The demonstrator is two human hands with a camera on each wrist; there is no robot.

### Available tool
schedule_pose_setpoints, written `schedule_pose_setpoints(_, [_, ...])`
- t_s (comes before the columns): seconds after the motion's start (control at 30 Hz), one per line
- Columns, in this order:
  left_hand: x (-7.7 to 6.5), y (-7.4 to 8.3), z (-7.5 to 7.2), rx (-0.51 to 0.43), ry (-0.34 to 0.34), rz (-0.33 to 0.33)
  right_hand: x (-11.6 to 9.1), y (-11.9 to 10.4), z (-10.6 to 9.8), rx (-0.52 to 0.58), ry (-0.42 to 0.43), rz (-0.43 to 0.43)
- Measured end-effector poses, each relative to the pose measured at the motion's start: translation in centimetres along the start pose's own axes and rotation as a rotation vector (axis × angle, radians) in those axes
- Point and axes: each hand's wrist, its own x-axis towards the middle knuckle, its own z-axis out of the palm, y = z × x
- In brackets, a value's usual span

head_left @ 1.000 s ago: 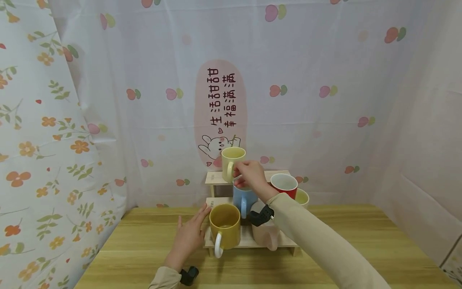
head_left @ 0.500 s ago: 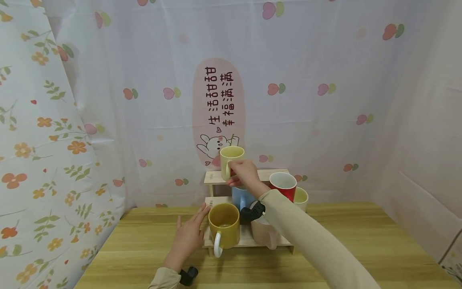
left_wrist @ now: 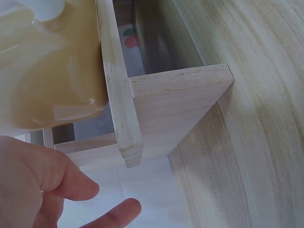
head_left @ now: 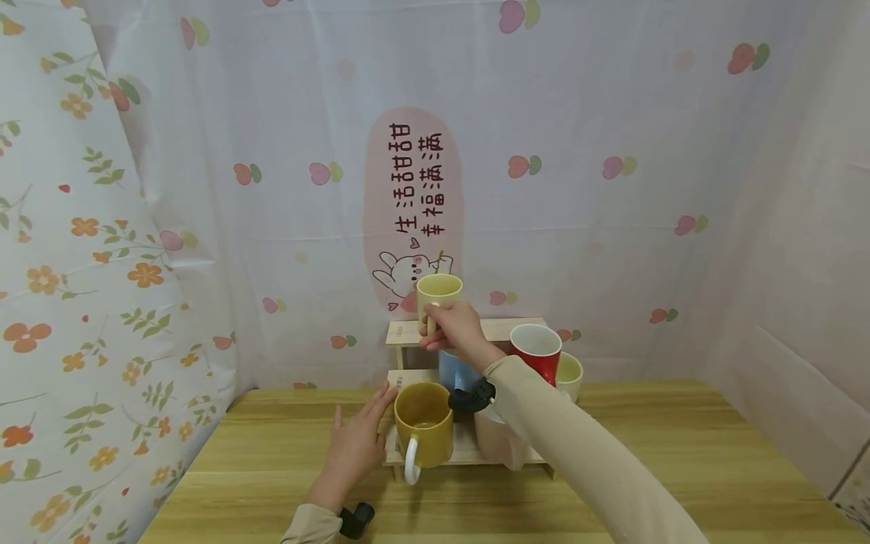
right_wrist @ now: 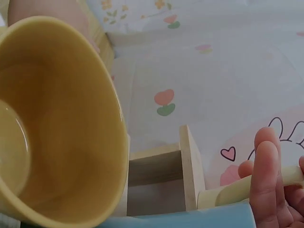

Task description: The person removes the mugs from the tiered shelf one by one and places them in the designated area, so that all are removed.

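My right hand [head_left: 457, 329] reaches over the wooden rack and grips the pale yellow mug [head_left: 424, 301] at its handle. The mug is upright with its base at the top shelf [head_left: 506, 329]. In the right wrist view its side [right_wrist: 228, 192] appears behind the fingers [right_wrist: 266, 161]. My left hand [head_left: 356, 438] lies at the rack's left side, fingers extended, beside a mustard mug [head_left: 435, 438] with a white handle on the lowest shelf. In the left wrist view, thumb and fingers are apart, near the rack's wooden side [left_wrist: 175, 104]. Below my right hand, a blue mug [head_left: 451, 370] is partly hidden.
A red mug [head_left: 544, 363] with a white inside stands right of my right forearm, with another pale yellow mug [head_left: 569, 370] beside it. A pinkish mug [head_left: 499, 442] shares the lowest shelf, partly covered by my sleeve. Wood-grain table [head_left: 272, 483] surrounds the rack; patterned cloth hangs behind.
My right hand has shifted slightly left around the pale yellow mug's handle, its forearm moving left too. The mug and my left hand stay nearly in place.
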Motion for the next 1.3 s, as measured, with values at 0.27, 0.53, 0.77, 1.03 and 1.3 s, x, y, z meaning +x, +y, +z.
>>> schedule_pose_setpoints(0.27, [0.0,0.1,0.0,-0.003,-0.002,-0.002,-0.1,0.1,0.2,-0.016,0.026,-0.012])
schedule_pose_setpoints(0.53, [0.0,0.1,0.0,-0.009,-0.002,-0.002,-0.6,0.2,0.4,-0.049,0.082,-0.016])
schedule_pose_setpoints(0.77, [0.0,0.0,0.1,-0.012,-0.01,-0.006,-0.7,0.3,0.5,-0.064,0.106,-0.033])
schedule_pose_setpoints(1.03, [-0.2,-0.1,0.4,-0.005,-0.004,-0.008,-1.0,0.1,0.6,-0.049,0.104,-0.028])
schedule_pose_setpoints(1.3, [-0.1,0.0,0.3,-0.013,-0.004,-0.01,-1.2,-0.7,0.5,-0.042,0.118,-0.063])
